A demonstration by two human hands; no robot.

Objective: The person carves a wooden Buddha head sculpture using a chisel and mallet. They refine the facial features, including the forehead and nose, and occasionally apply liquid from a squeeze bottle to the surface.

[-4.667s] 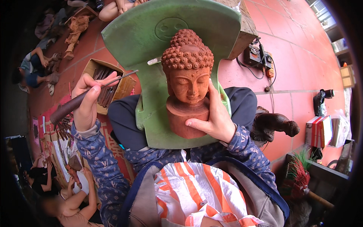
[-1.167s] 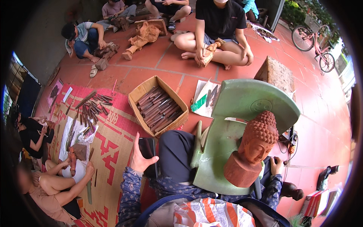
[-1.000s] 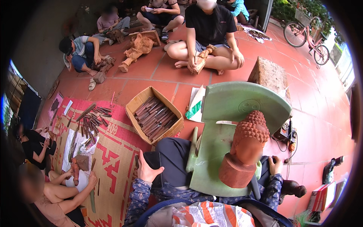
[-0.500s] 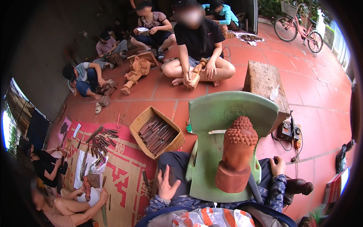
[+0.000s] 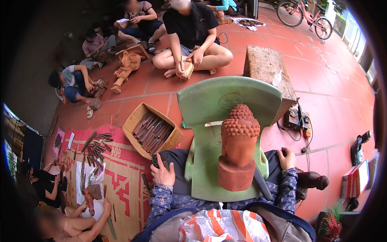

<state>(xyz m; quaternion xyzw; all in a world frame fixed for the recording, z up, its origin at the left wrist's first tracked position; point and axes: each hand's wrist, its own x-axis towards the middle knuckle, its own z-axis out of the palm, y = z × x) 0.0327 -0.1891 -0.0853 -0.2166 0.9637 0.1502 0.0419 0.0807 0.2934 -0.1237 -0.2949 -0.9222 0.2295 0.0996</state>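
Note:
A reddish-brown carved wooden head (image 5: 238, 173) with rows of knobby curls stands upright on the green plastic chair (image 5: 229, 92) in front of me, between my hands. My left hand (image 5: 163, 174) rests over my left thigh, thumb and fingers apart, against a small dark object (image 5: 155, 160); whether it grips that object is unclear. On the chair's other side, my right hand (image 5: 287, 159) lies over my right knee with its fingers curled. Something dark shows between them, too small to name. A dark grey bar (image 5: 262, 184) slants beside the carved head's base.
A cardboard box (image 5: 174, 139) of chisel-like tools stands left of the chair, by a patterned mat (image 5: 125, 193) with loose tools. Beyond the chair is a wooden block (image 5: 266, 60); a power strip (image 5: 307, 131) with cables lies right. Several people nearby work on carvings.
The view has shifted, so the scene sits higher and further left. My left hand has moved slightly forward against the small dark object. The carved head stays on the chair.

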